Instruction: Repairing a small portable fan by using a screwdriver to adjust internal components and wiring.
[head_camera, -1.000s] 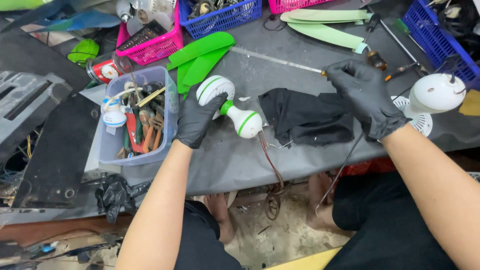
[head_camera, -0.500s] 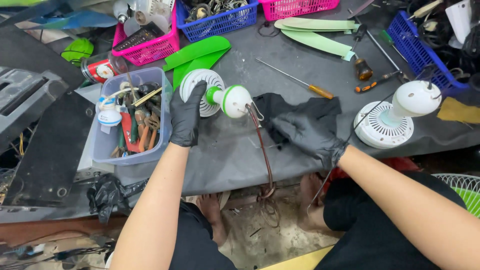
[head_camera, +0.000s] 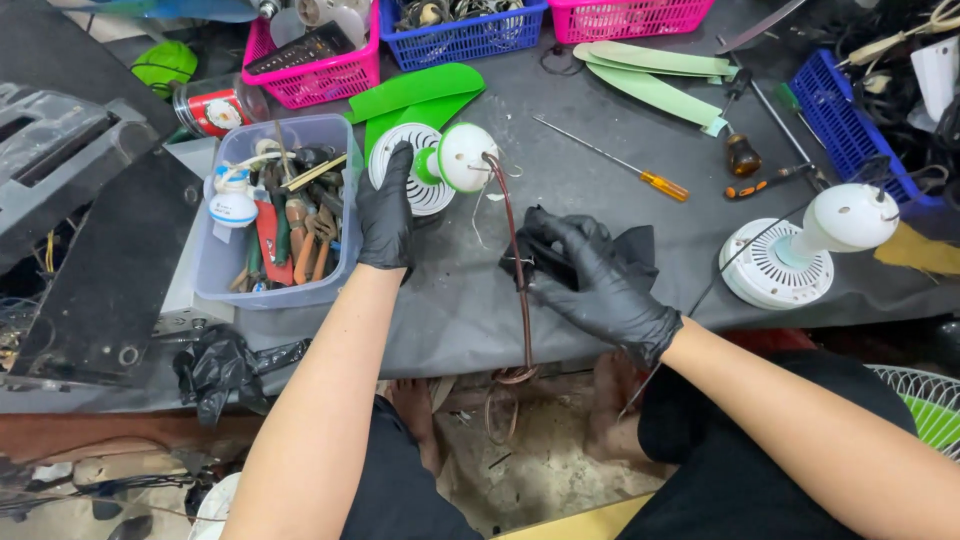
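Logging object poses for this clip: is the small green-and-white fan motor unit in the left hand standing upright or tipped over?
Tipped: the fan motor unit lies sideways in the left hand, its round slotted base on edge.

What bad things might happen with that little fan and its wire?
The brown wire hangs off the table edge toward the floor; a foot might snag it and yank the small fan from the left hand. The right hand pinches the wire, so a hard pull could loosen it at the fan.
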